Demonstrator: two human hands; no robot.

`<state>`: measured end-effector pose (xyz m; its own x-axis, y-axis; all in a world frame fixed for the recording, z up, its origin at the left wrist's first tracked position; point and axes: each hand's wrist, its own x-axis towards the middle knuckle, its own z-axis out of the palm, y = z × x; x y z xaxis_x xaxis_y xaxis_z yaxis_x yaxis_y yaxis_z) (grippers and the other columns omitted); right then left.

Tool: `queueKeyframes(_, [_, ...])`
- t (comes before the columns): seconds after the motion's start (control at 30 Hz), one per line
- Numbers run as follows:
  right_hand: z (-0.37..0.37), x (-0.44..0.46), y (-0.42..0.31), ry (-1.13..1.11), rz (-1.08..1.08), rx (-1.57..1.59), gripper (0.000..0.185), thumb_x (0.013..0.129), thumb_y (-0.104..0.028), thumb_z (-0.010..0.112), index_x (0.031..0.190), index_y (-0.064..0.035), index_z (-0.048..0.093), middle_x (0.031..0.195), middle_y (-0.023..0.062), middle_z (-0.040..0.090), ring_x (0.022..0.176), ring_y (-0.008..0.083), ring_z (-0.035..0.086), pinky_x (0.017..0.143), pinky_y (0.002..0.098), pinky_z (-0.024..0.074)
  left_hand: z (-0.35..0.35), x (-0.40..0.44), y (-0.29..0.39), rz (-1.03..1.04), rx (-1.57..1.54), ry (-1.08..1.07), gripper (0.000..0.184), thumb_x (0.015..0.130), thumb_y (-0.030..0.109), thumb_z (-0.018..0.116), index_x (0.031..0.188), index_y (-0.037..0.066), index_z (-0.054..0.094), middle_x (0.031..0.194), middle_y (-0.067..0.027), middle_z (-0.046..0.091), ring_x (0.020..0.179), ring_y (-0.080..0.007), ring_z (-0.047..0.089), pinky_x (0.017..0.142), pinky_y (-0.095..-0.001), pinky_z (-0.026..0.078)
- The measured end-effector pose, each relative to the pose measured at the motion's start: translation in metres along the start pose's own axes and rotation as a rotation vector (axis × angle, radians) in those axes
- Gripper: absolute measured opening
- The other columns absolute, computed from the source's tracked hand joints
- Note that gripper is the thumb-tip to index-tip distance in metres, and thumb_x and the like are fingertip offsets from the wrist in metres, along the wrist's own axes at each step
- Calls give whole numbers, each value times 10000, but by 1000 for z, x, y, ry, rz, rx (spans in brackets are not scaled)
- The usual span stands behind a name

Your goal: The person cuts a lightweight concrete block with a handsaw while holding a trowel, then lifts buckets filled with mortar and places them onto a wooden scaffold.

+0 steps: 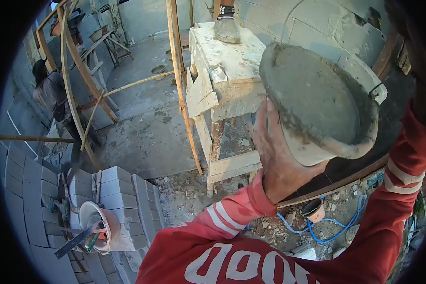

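A bucket (pixel 312 149) full of wet grey mortar (pixel 317 92) is tilted so that its open top faces me. My left hand (pixel 279 151) holds it from below, the palm under the base and the fingers spread up its near side. At the far right my right arm reaches upward, and my right hand (pixel 412 42) is lost in the dark edge of the view, its fingers hidden. Just behind the bucket stands a mortar-splashed wooden platform (pixel 241 71), with a person's shoe (pixel 227 31) on it.
At lower left, stacked grey blocks (pixel 116 189) carry a pail (pixel 111 220) with tools. Timber poles (pixel 180 80) rise mid-view. A co-worker (pixel 57 94) stands at left. Below my arms lie a blue hose (pixel 326 239), rubble and a small bucket (pixel 315 210).
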<state>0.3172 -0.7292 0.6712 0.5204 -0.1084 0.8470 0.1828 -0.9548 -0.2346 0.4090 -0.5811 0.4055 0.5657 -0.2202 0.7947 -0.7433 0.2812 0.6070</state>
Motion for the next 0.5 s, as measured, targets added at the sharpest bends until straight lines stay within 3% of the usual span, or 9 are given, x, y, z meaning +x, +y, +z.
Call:
queueKeyframes(0.13, [75,57,-62,351,-28,-498,306,835,-260,723,606,-65,666,492,-54,458,403,69,403,405,252,271,12,96,-53,186,-88,73,1374,496,251,936,1527,-36,75,1424,-291,283,1313,-474,307,1100,-580,285])
queueKeyframes(0.17, [89,67,-60,383,91,-594,318,817,-252,740,581,-61,646,505,-37,477,422,57,411,412,249,278,12,113,-72,191,-77,52,1373,486,235,933,1528,-35,81,1423,-290,285,1312,-470,309,1101,-571,291])
queueKeyframes(0.2, [111,62,-44,443,-126,-634,332,807,-241,748,561,-52,629,507,-36,480,440,58,414,423,255,302,13,129,-88,191,-64,37,1372,476,220,930,1529,-35,88,1423,-289,287,1312,-466,312,1102,-561,296])
queueKeyframes(0.3, [158,65,-13,474,-62,-613,329,795,-235,757,560,-44,627,502,-33,480,461,63,418,440,271,326,22,157,-137,131,-28,0,1373,466,190,924,1532,-42,90,1423,-284,296,1314,-449,315,1118,-532,298])
queueKeyframes(0.4, [195,76,15,377,-49,-707,367,791,-232,748,579,32,606,483,-8,464,472,85,426,461,299,347,31,171,-174,71,-27,-14,1387,456,172,924,1534,-49,80,1437,-283,299,1341,-447,289,1147,-517,268])
queueKeyframes(0.47, [210,87,18,420,18,-510,379,801,-245,728,615,61,606,497,4,471,477,94,433,468,305,362,35,173,-177,26,-69,24,1392,458,154,927,1537,-49,70,1470,-289,272,1366,-454,257,1160,-515,244])
queueKeyframes(0.5, [195,101,51,305,-46,-362,333,814,-243,702,664,49,648,545,36,543,514,99,487,504,294,402,39,176,-179,51,-51,26,1389,465,147,926,1538,-47,67,1485,-295,252,1376,-455,245,1167,-513,236])
